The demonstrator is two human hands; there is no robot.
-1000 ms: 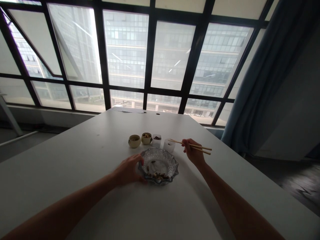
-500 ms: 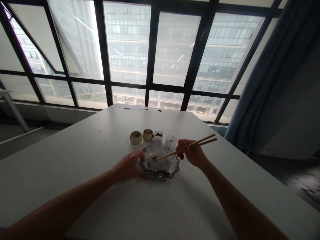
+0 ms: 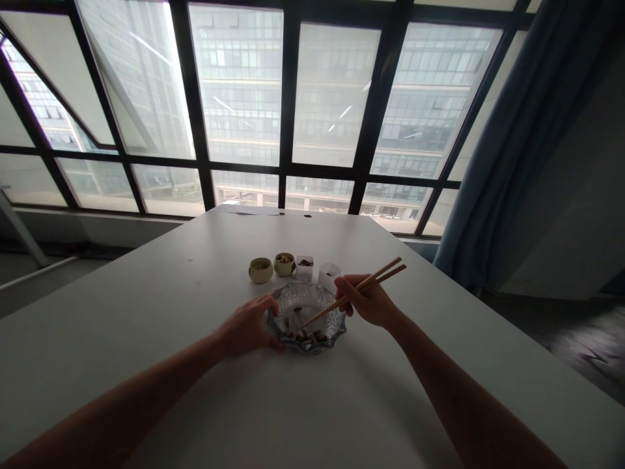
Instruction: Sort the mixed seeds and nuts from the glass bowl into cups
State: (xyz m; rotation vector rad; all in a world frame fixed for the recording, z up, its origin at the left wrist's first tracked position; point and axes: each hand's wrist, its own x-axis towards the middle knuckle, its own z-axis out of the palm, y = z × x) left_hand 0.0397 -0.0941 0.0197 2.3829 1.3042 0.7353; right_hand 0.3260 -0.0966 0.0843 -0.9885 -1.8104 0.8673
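Note:
A scalloped clear glass bowl (image 3: 336,329) stands on the white table, with small dark and pale pieces gathered at its near side. Its left rim is gripped by my left hand (image 3: 250,327), thumb and fingers around the edge. My right hand (image 3: 368,301) holds a pair of wooden chopsticks (image 3: 378,275), their tips down inside the bowl near the pieces. Just behind the bowl are a left yellowish cup (image 3: 260,271), a second yellowish cup (image 3: 284,264) with light brown contents, a white cup (image 3: 305,268) with dark pieces, and another white cup (image 3: 328,277) near my right fingers.
The white table (image 3: 195,299) stretches away to a wall of black-framed windows (image 3: 288,98). A blue curtain (image 3: 488,163) hangs at the right. A pale metal frame (image 3: 22,228) stands on the left.
The chopstick tips have moved down and nearer within the bowl, towards the pieces. The whole view has shifted slightly, so the table items appear a little further left. My left hand still grips the bowl.

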